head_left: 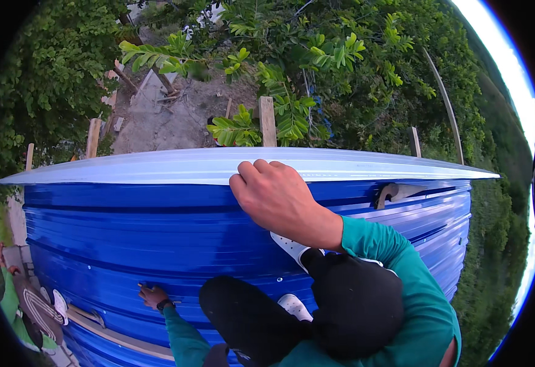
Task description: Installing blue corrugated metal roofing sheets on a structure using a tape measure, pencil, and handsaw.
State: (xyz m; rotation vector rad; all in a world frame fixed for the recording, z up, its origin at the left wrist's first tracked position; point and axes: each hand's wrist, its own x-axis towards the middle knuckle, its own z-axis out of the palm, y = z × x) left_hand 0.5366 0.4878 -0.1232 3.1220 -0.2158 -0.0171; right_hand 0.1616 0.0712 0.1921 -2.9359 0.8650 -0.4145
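A light-coloured ribbed metal roofing sheet (157, 164) spans the far edge of the blue ribbed roofing (133, 235). My right hand (273, 196) reaches forward, its fingers curled over the near part of the light sheet. Lower and to the left, my left hand (153, 296), with a dark band at the wrist, rests on the blue roofing, fingers stretched out. To the right of my right hand lies a handsaw (387, 194), its curved handle on the blue metal and its blade partly hidden by the light sheet's edge.
My knees and white perforated shoes (295, 307) are on the roofing. A wooden batten (127, 341) with a curved tool (99, 319) crosses lower left. Another person (29, 306) in green is at far left. Timber posts (267, 121) rise past the far edge, with trees and ground beyond.
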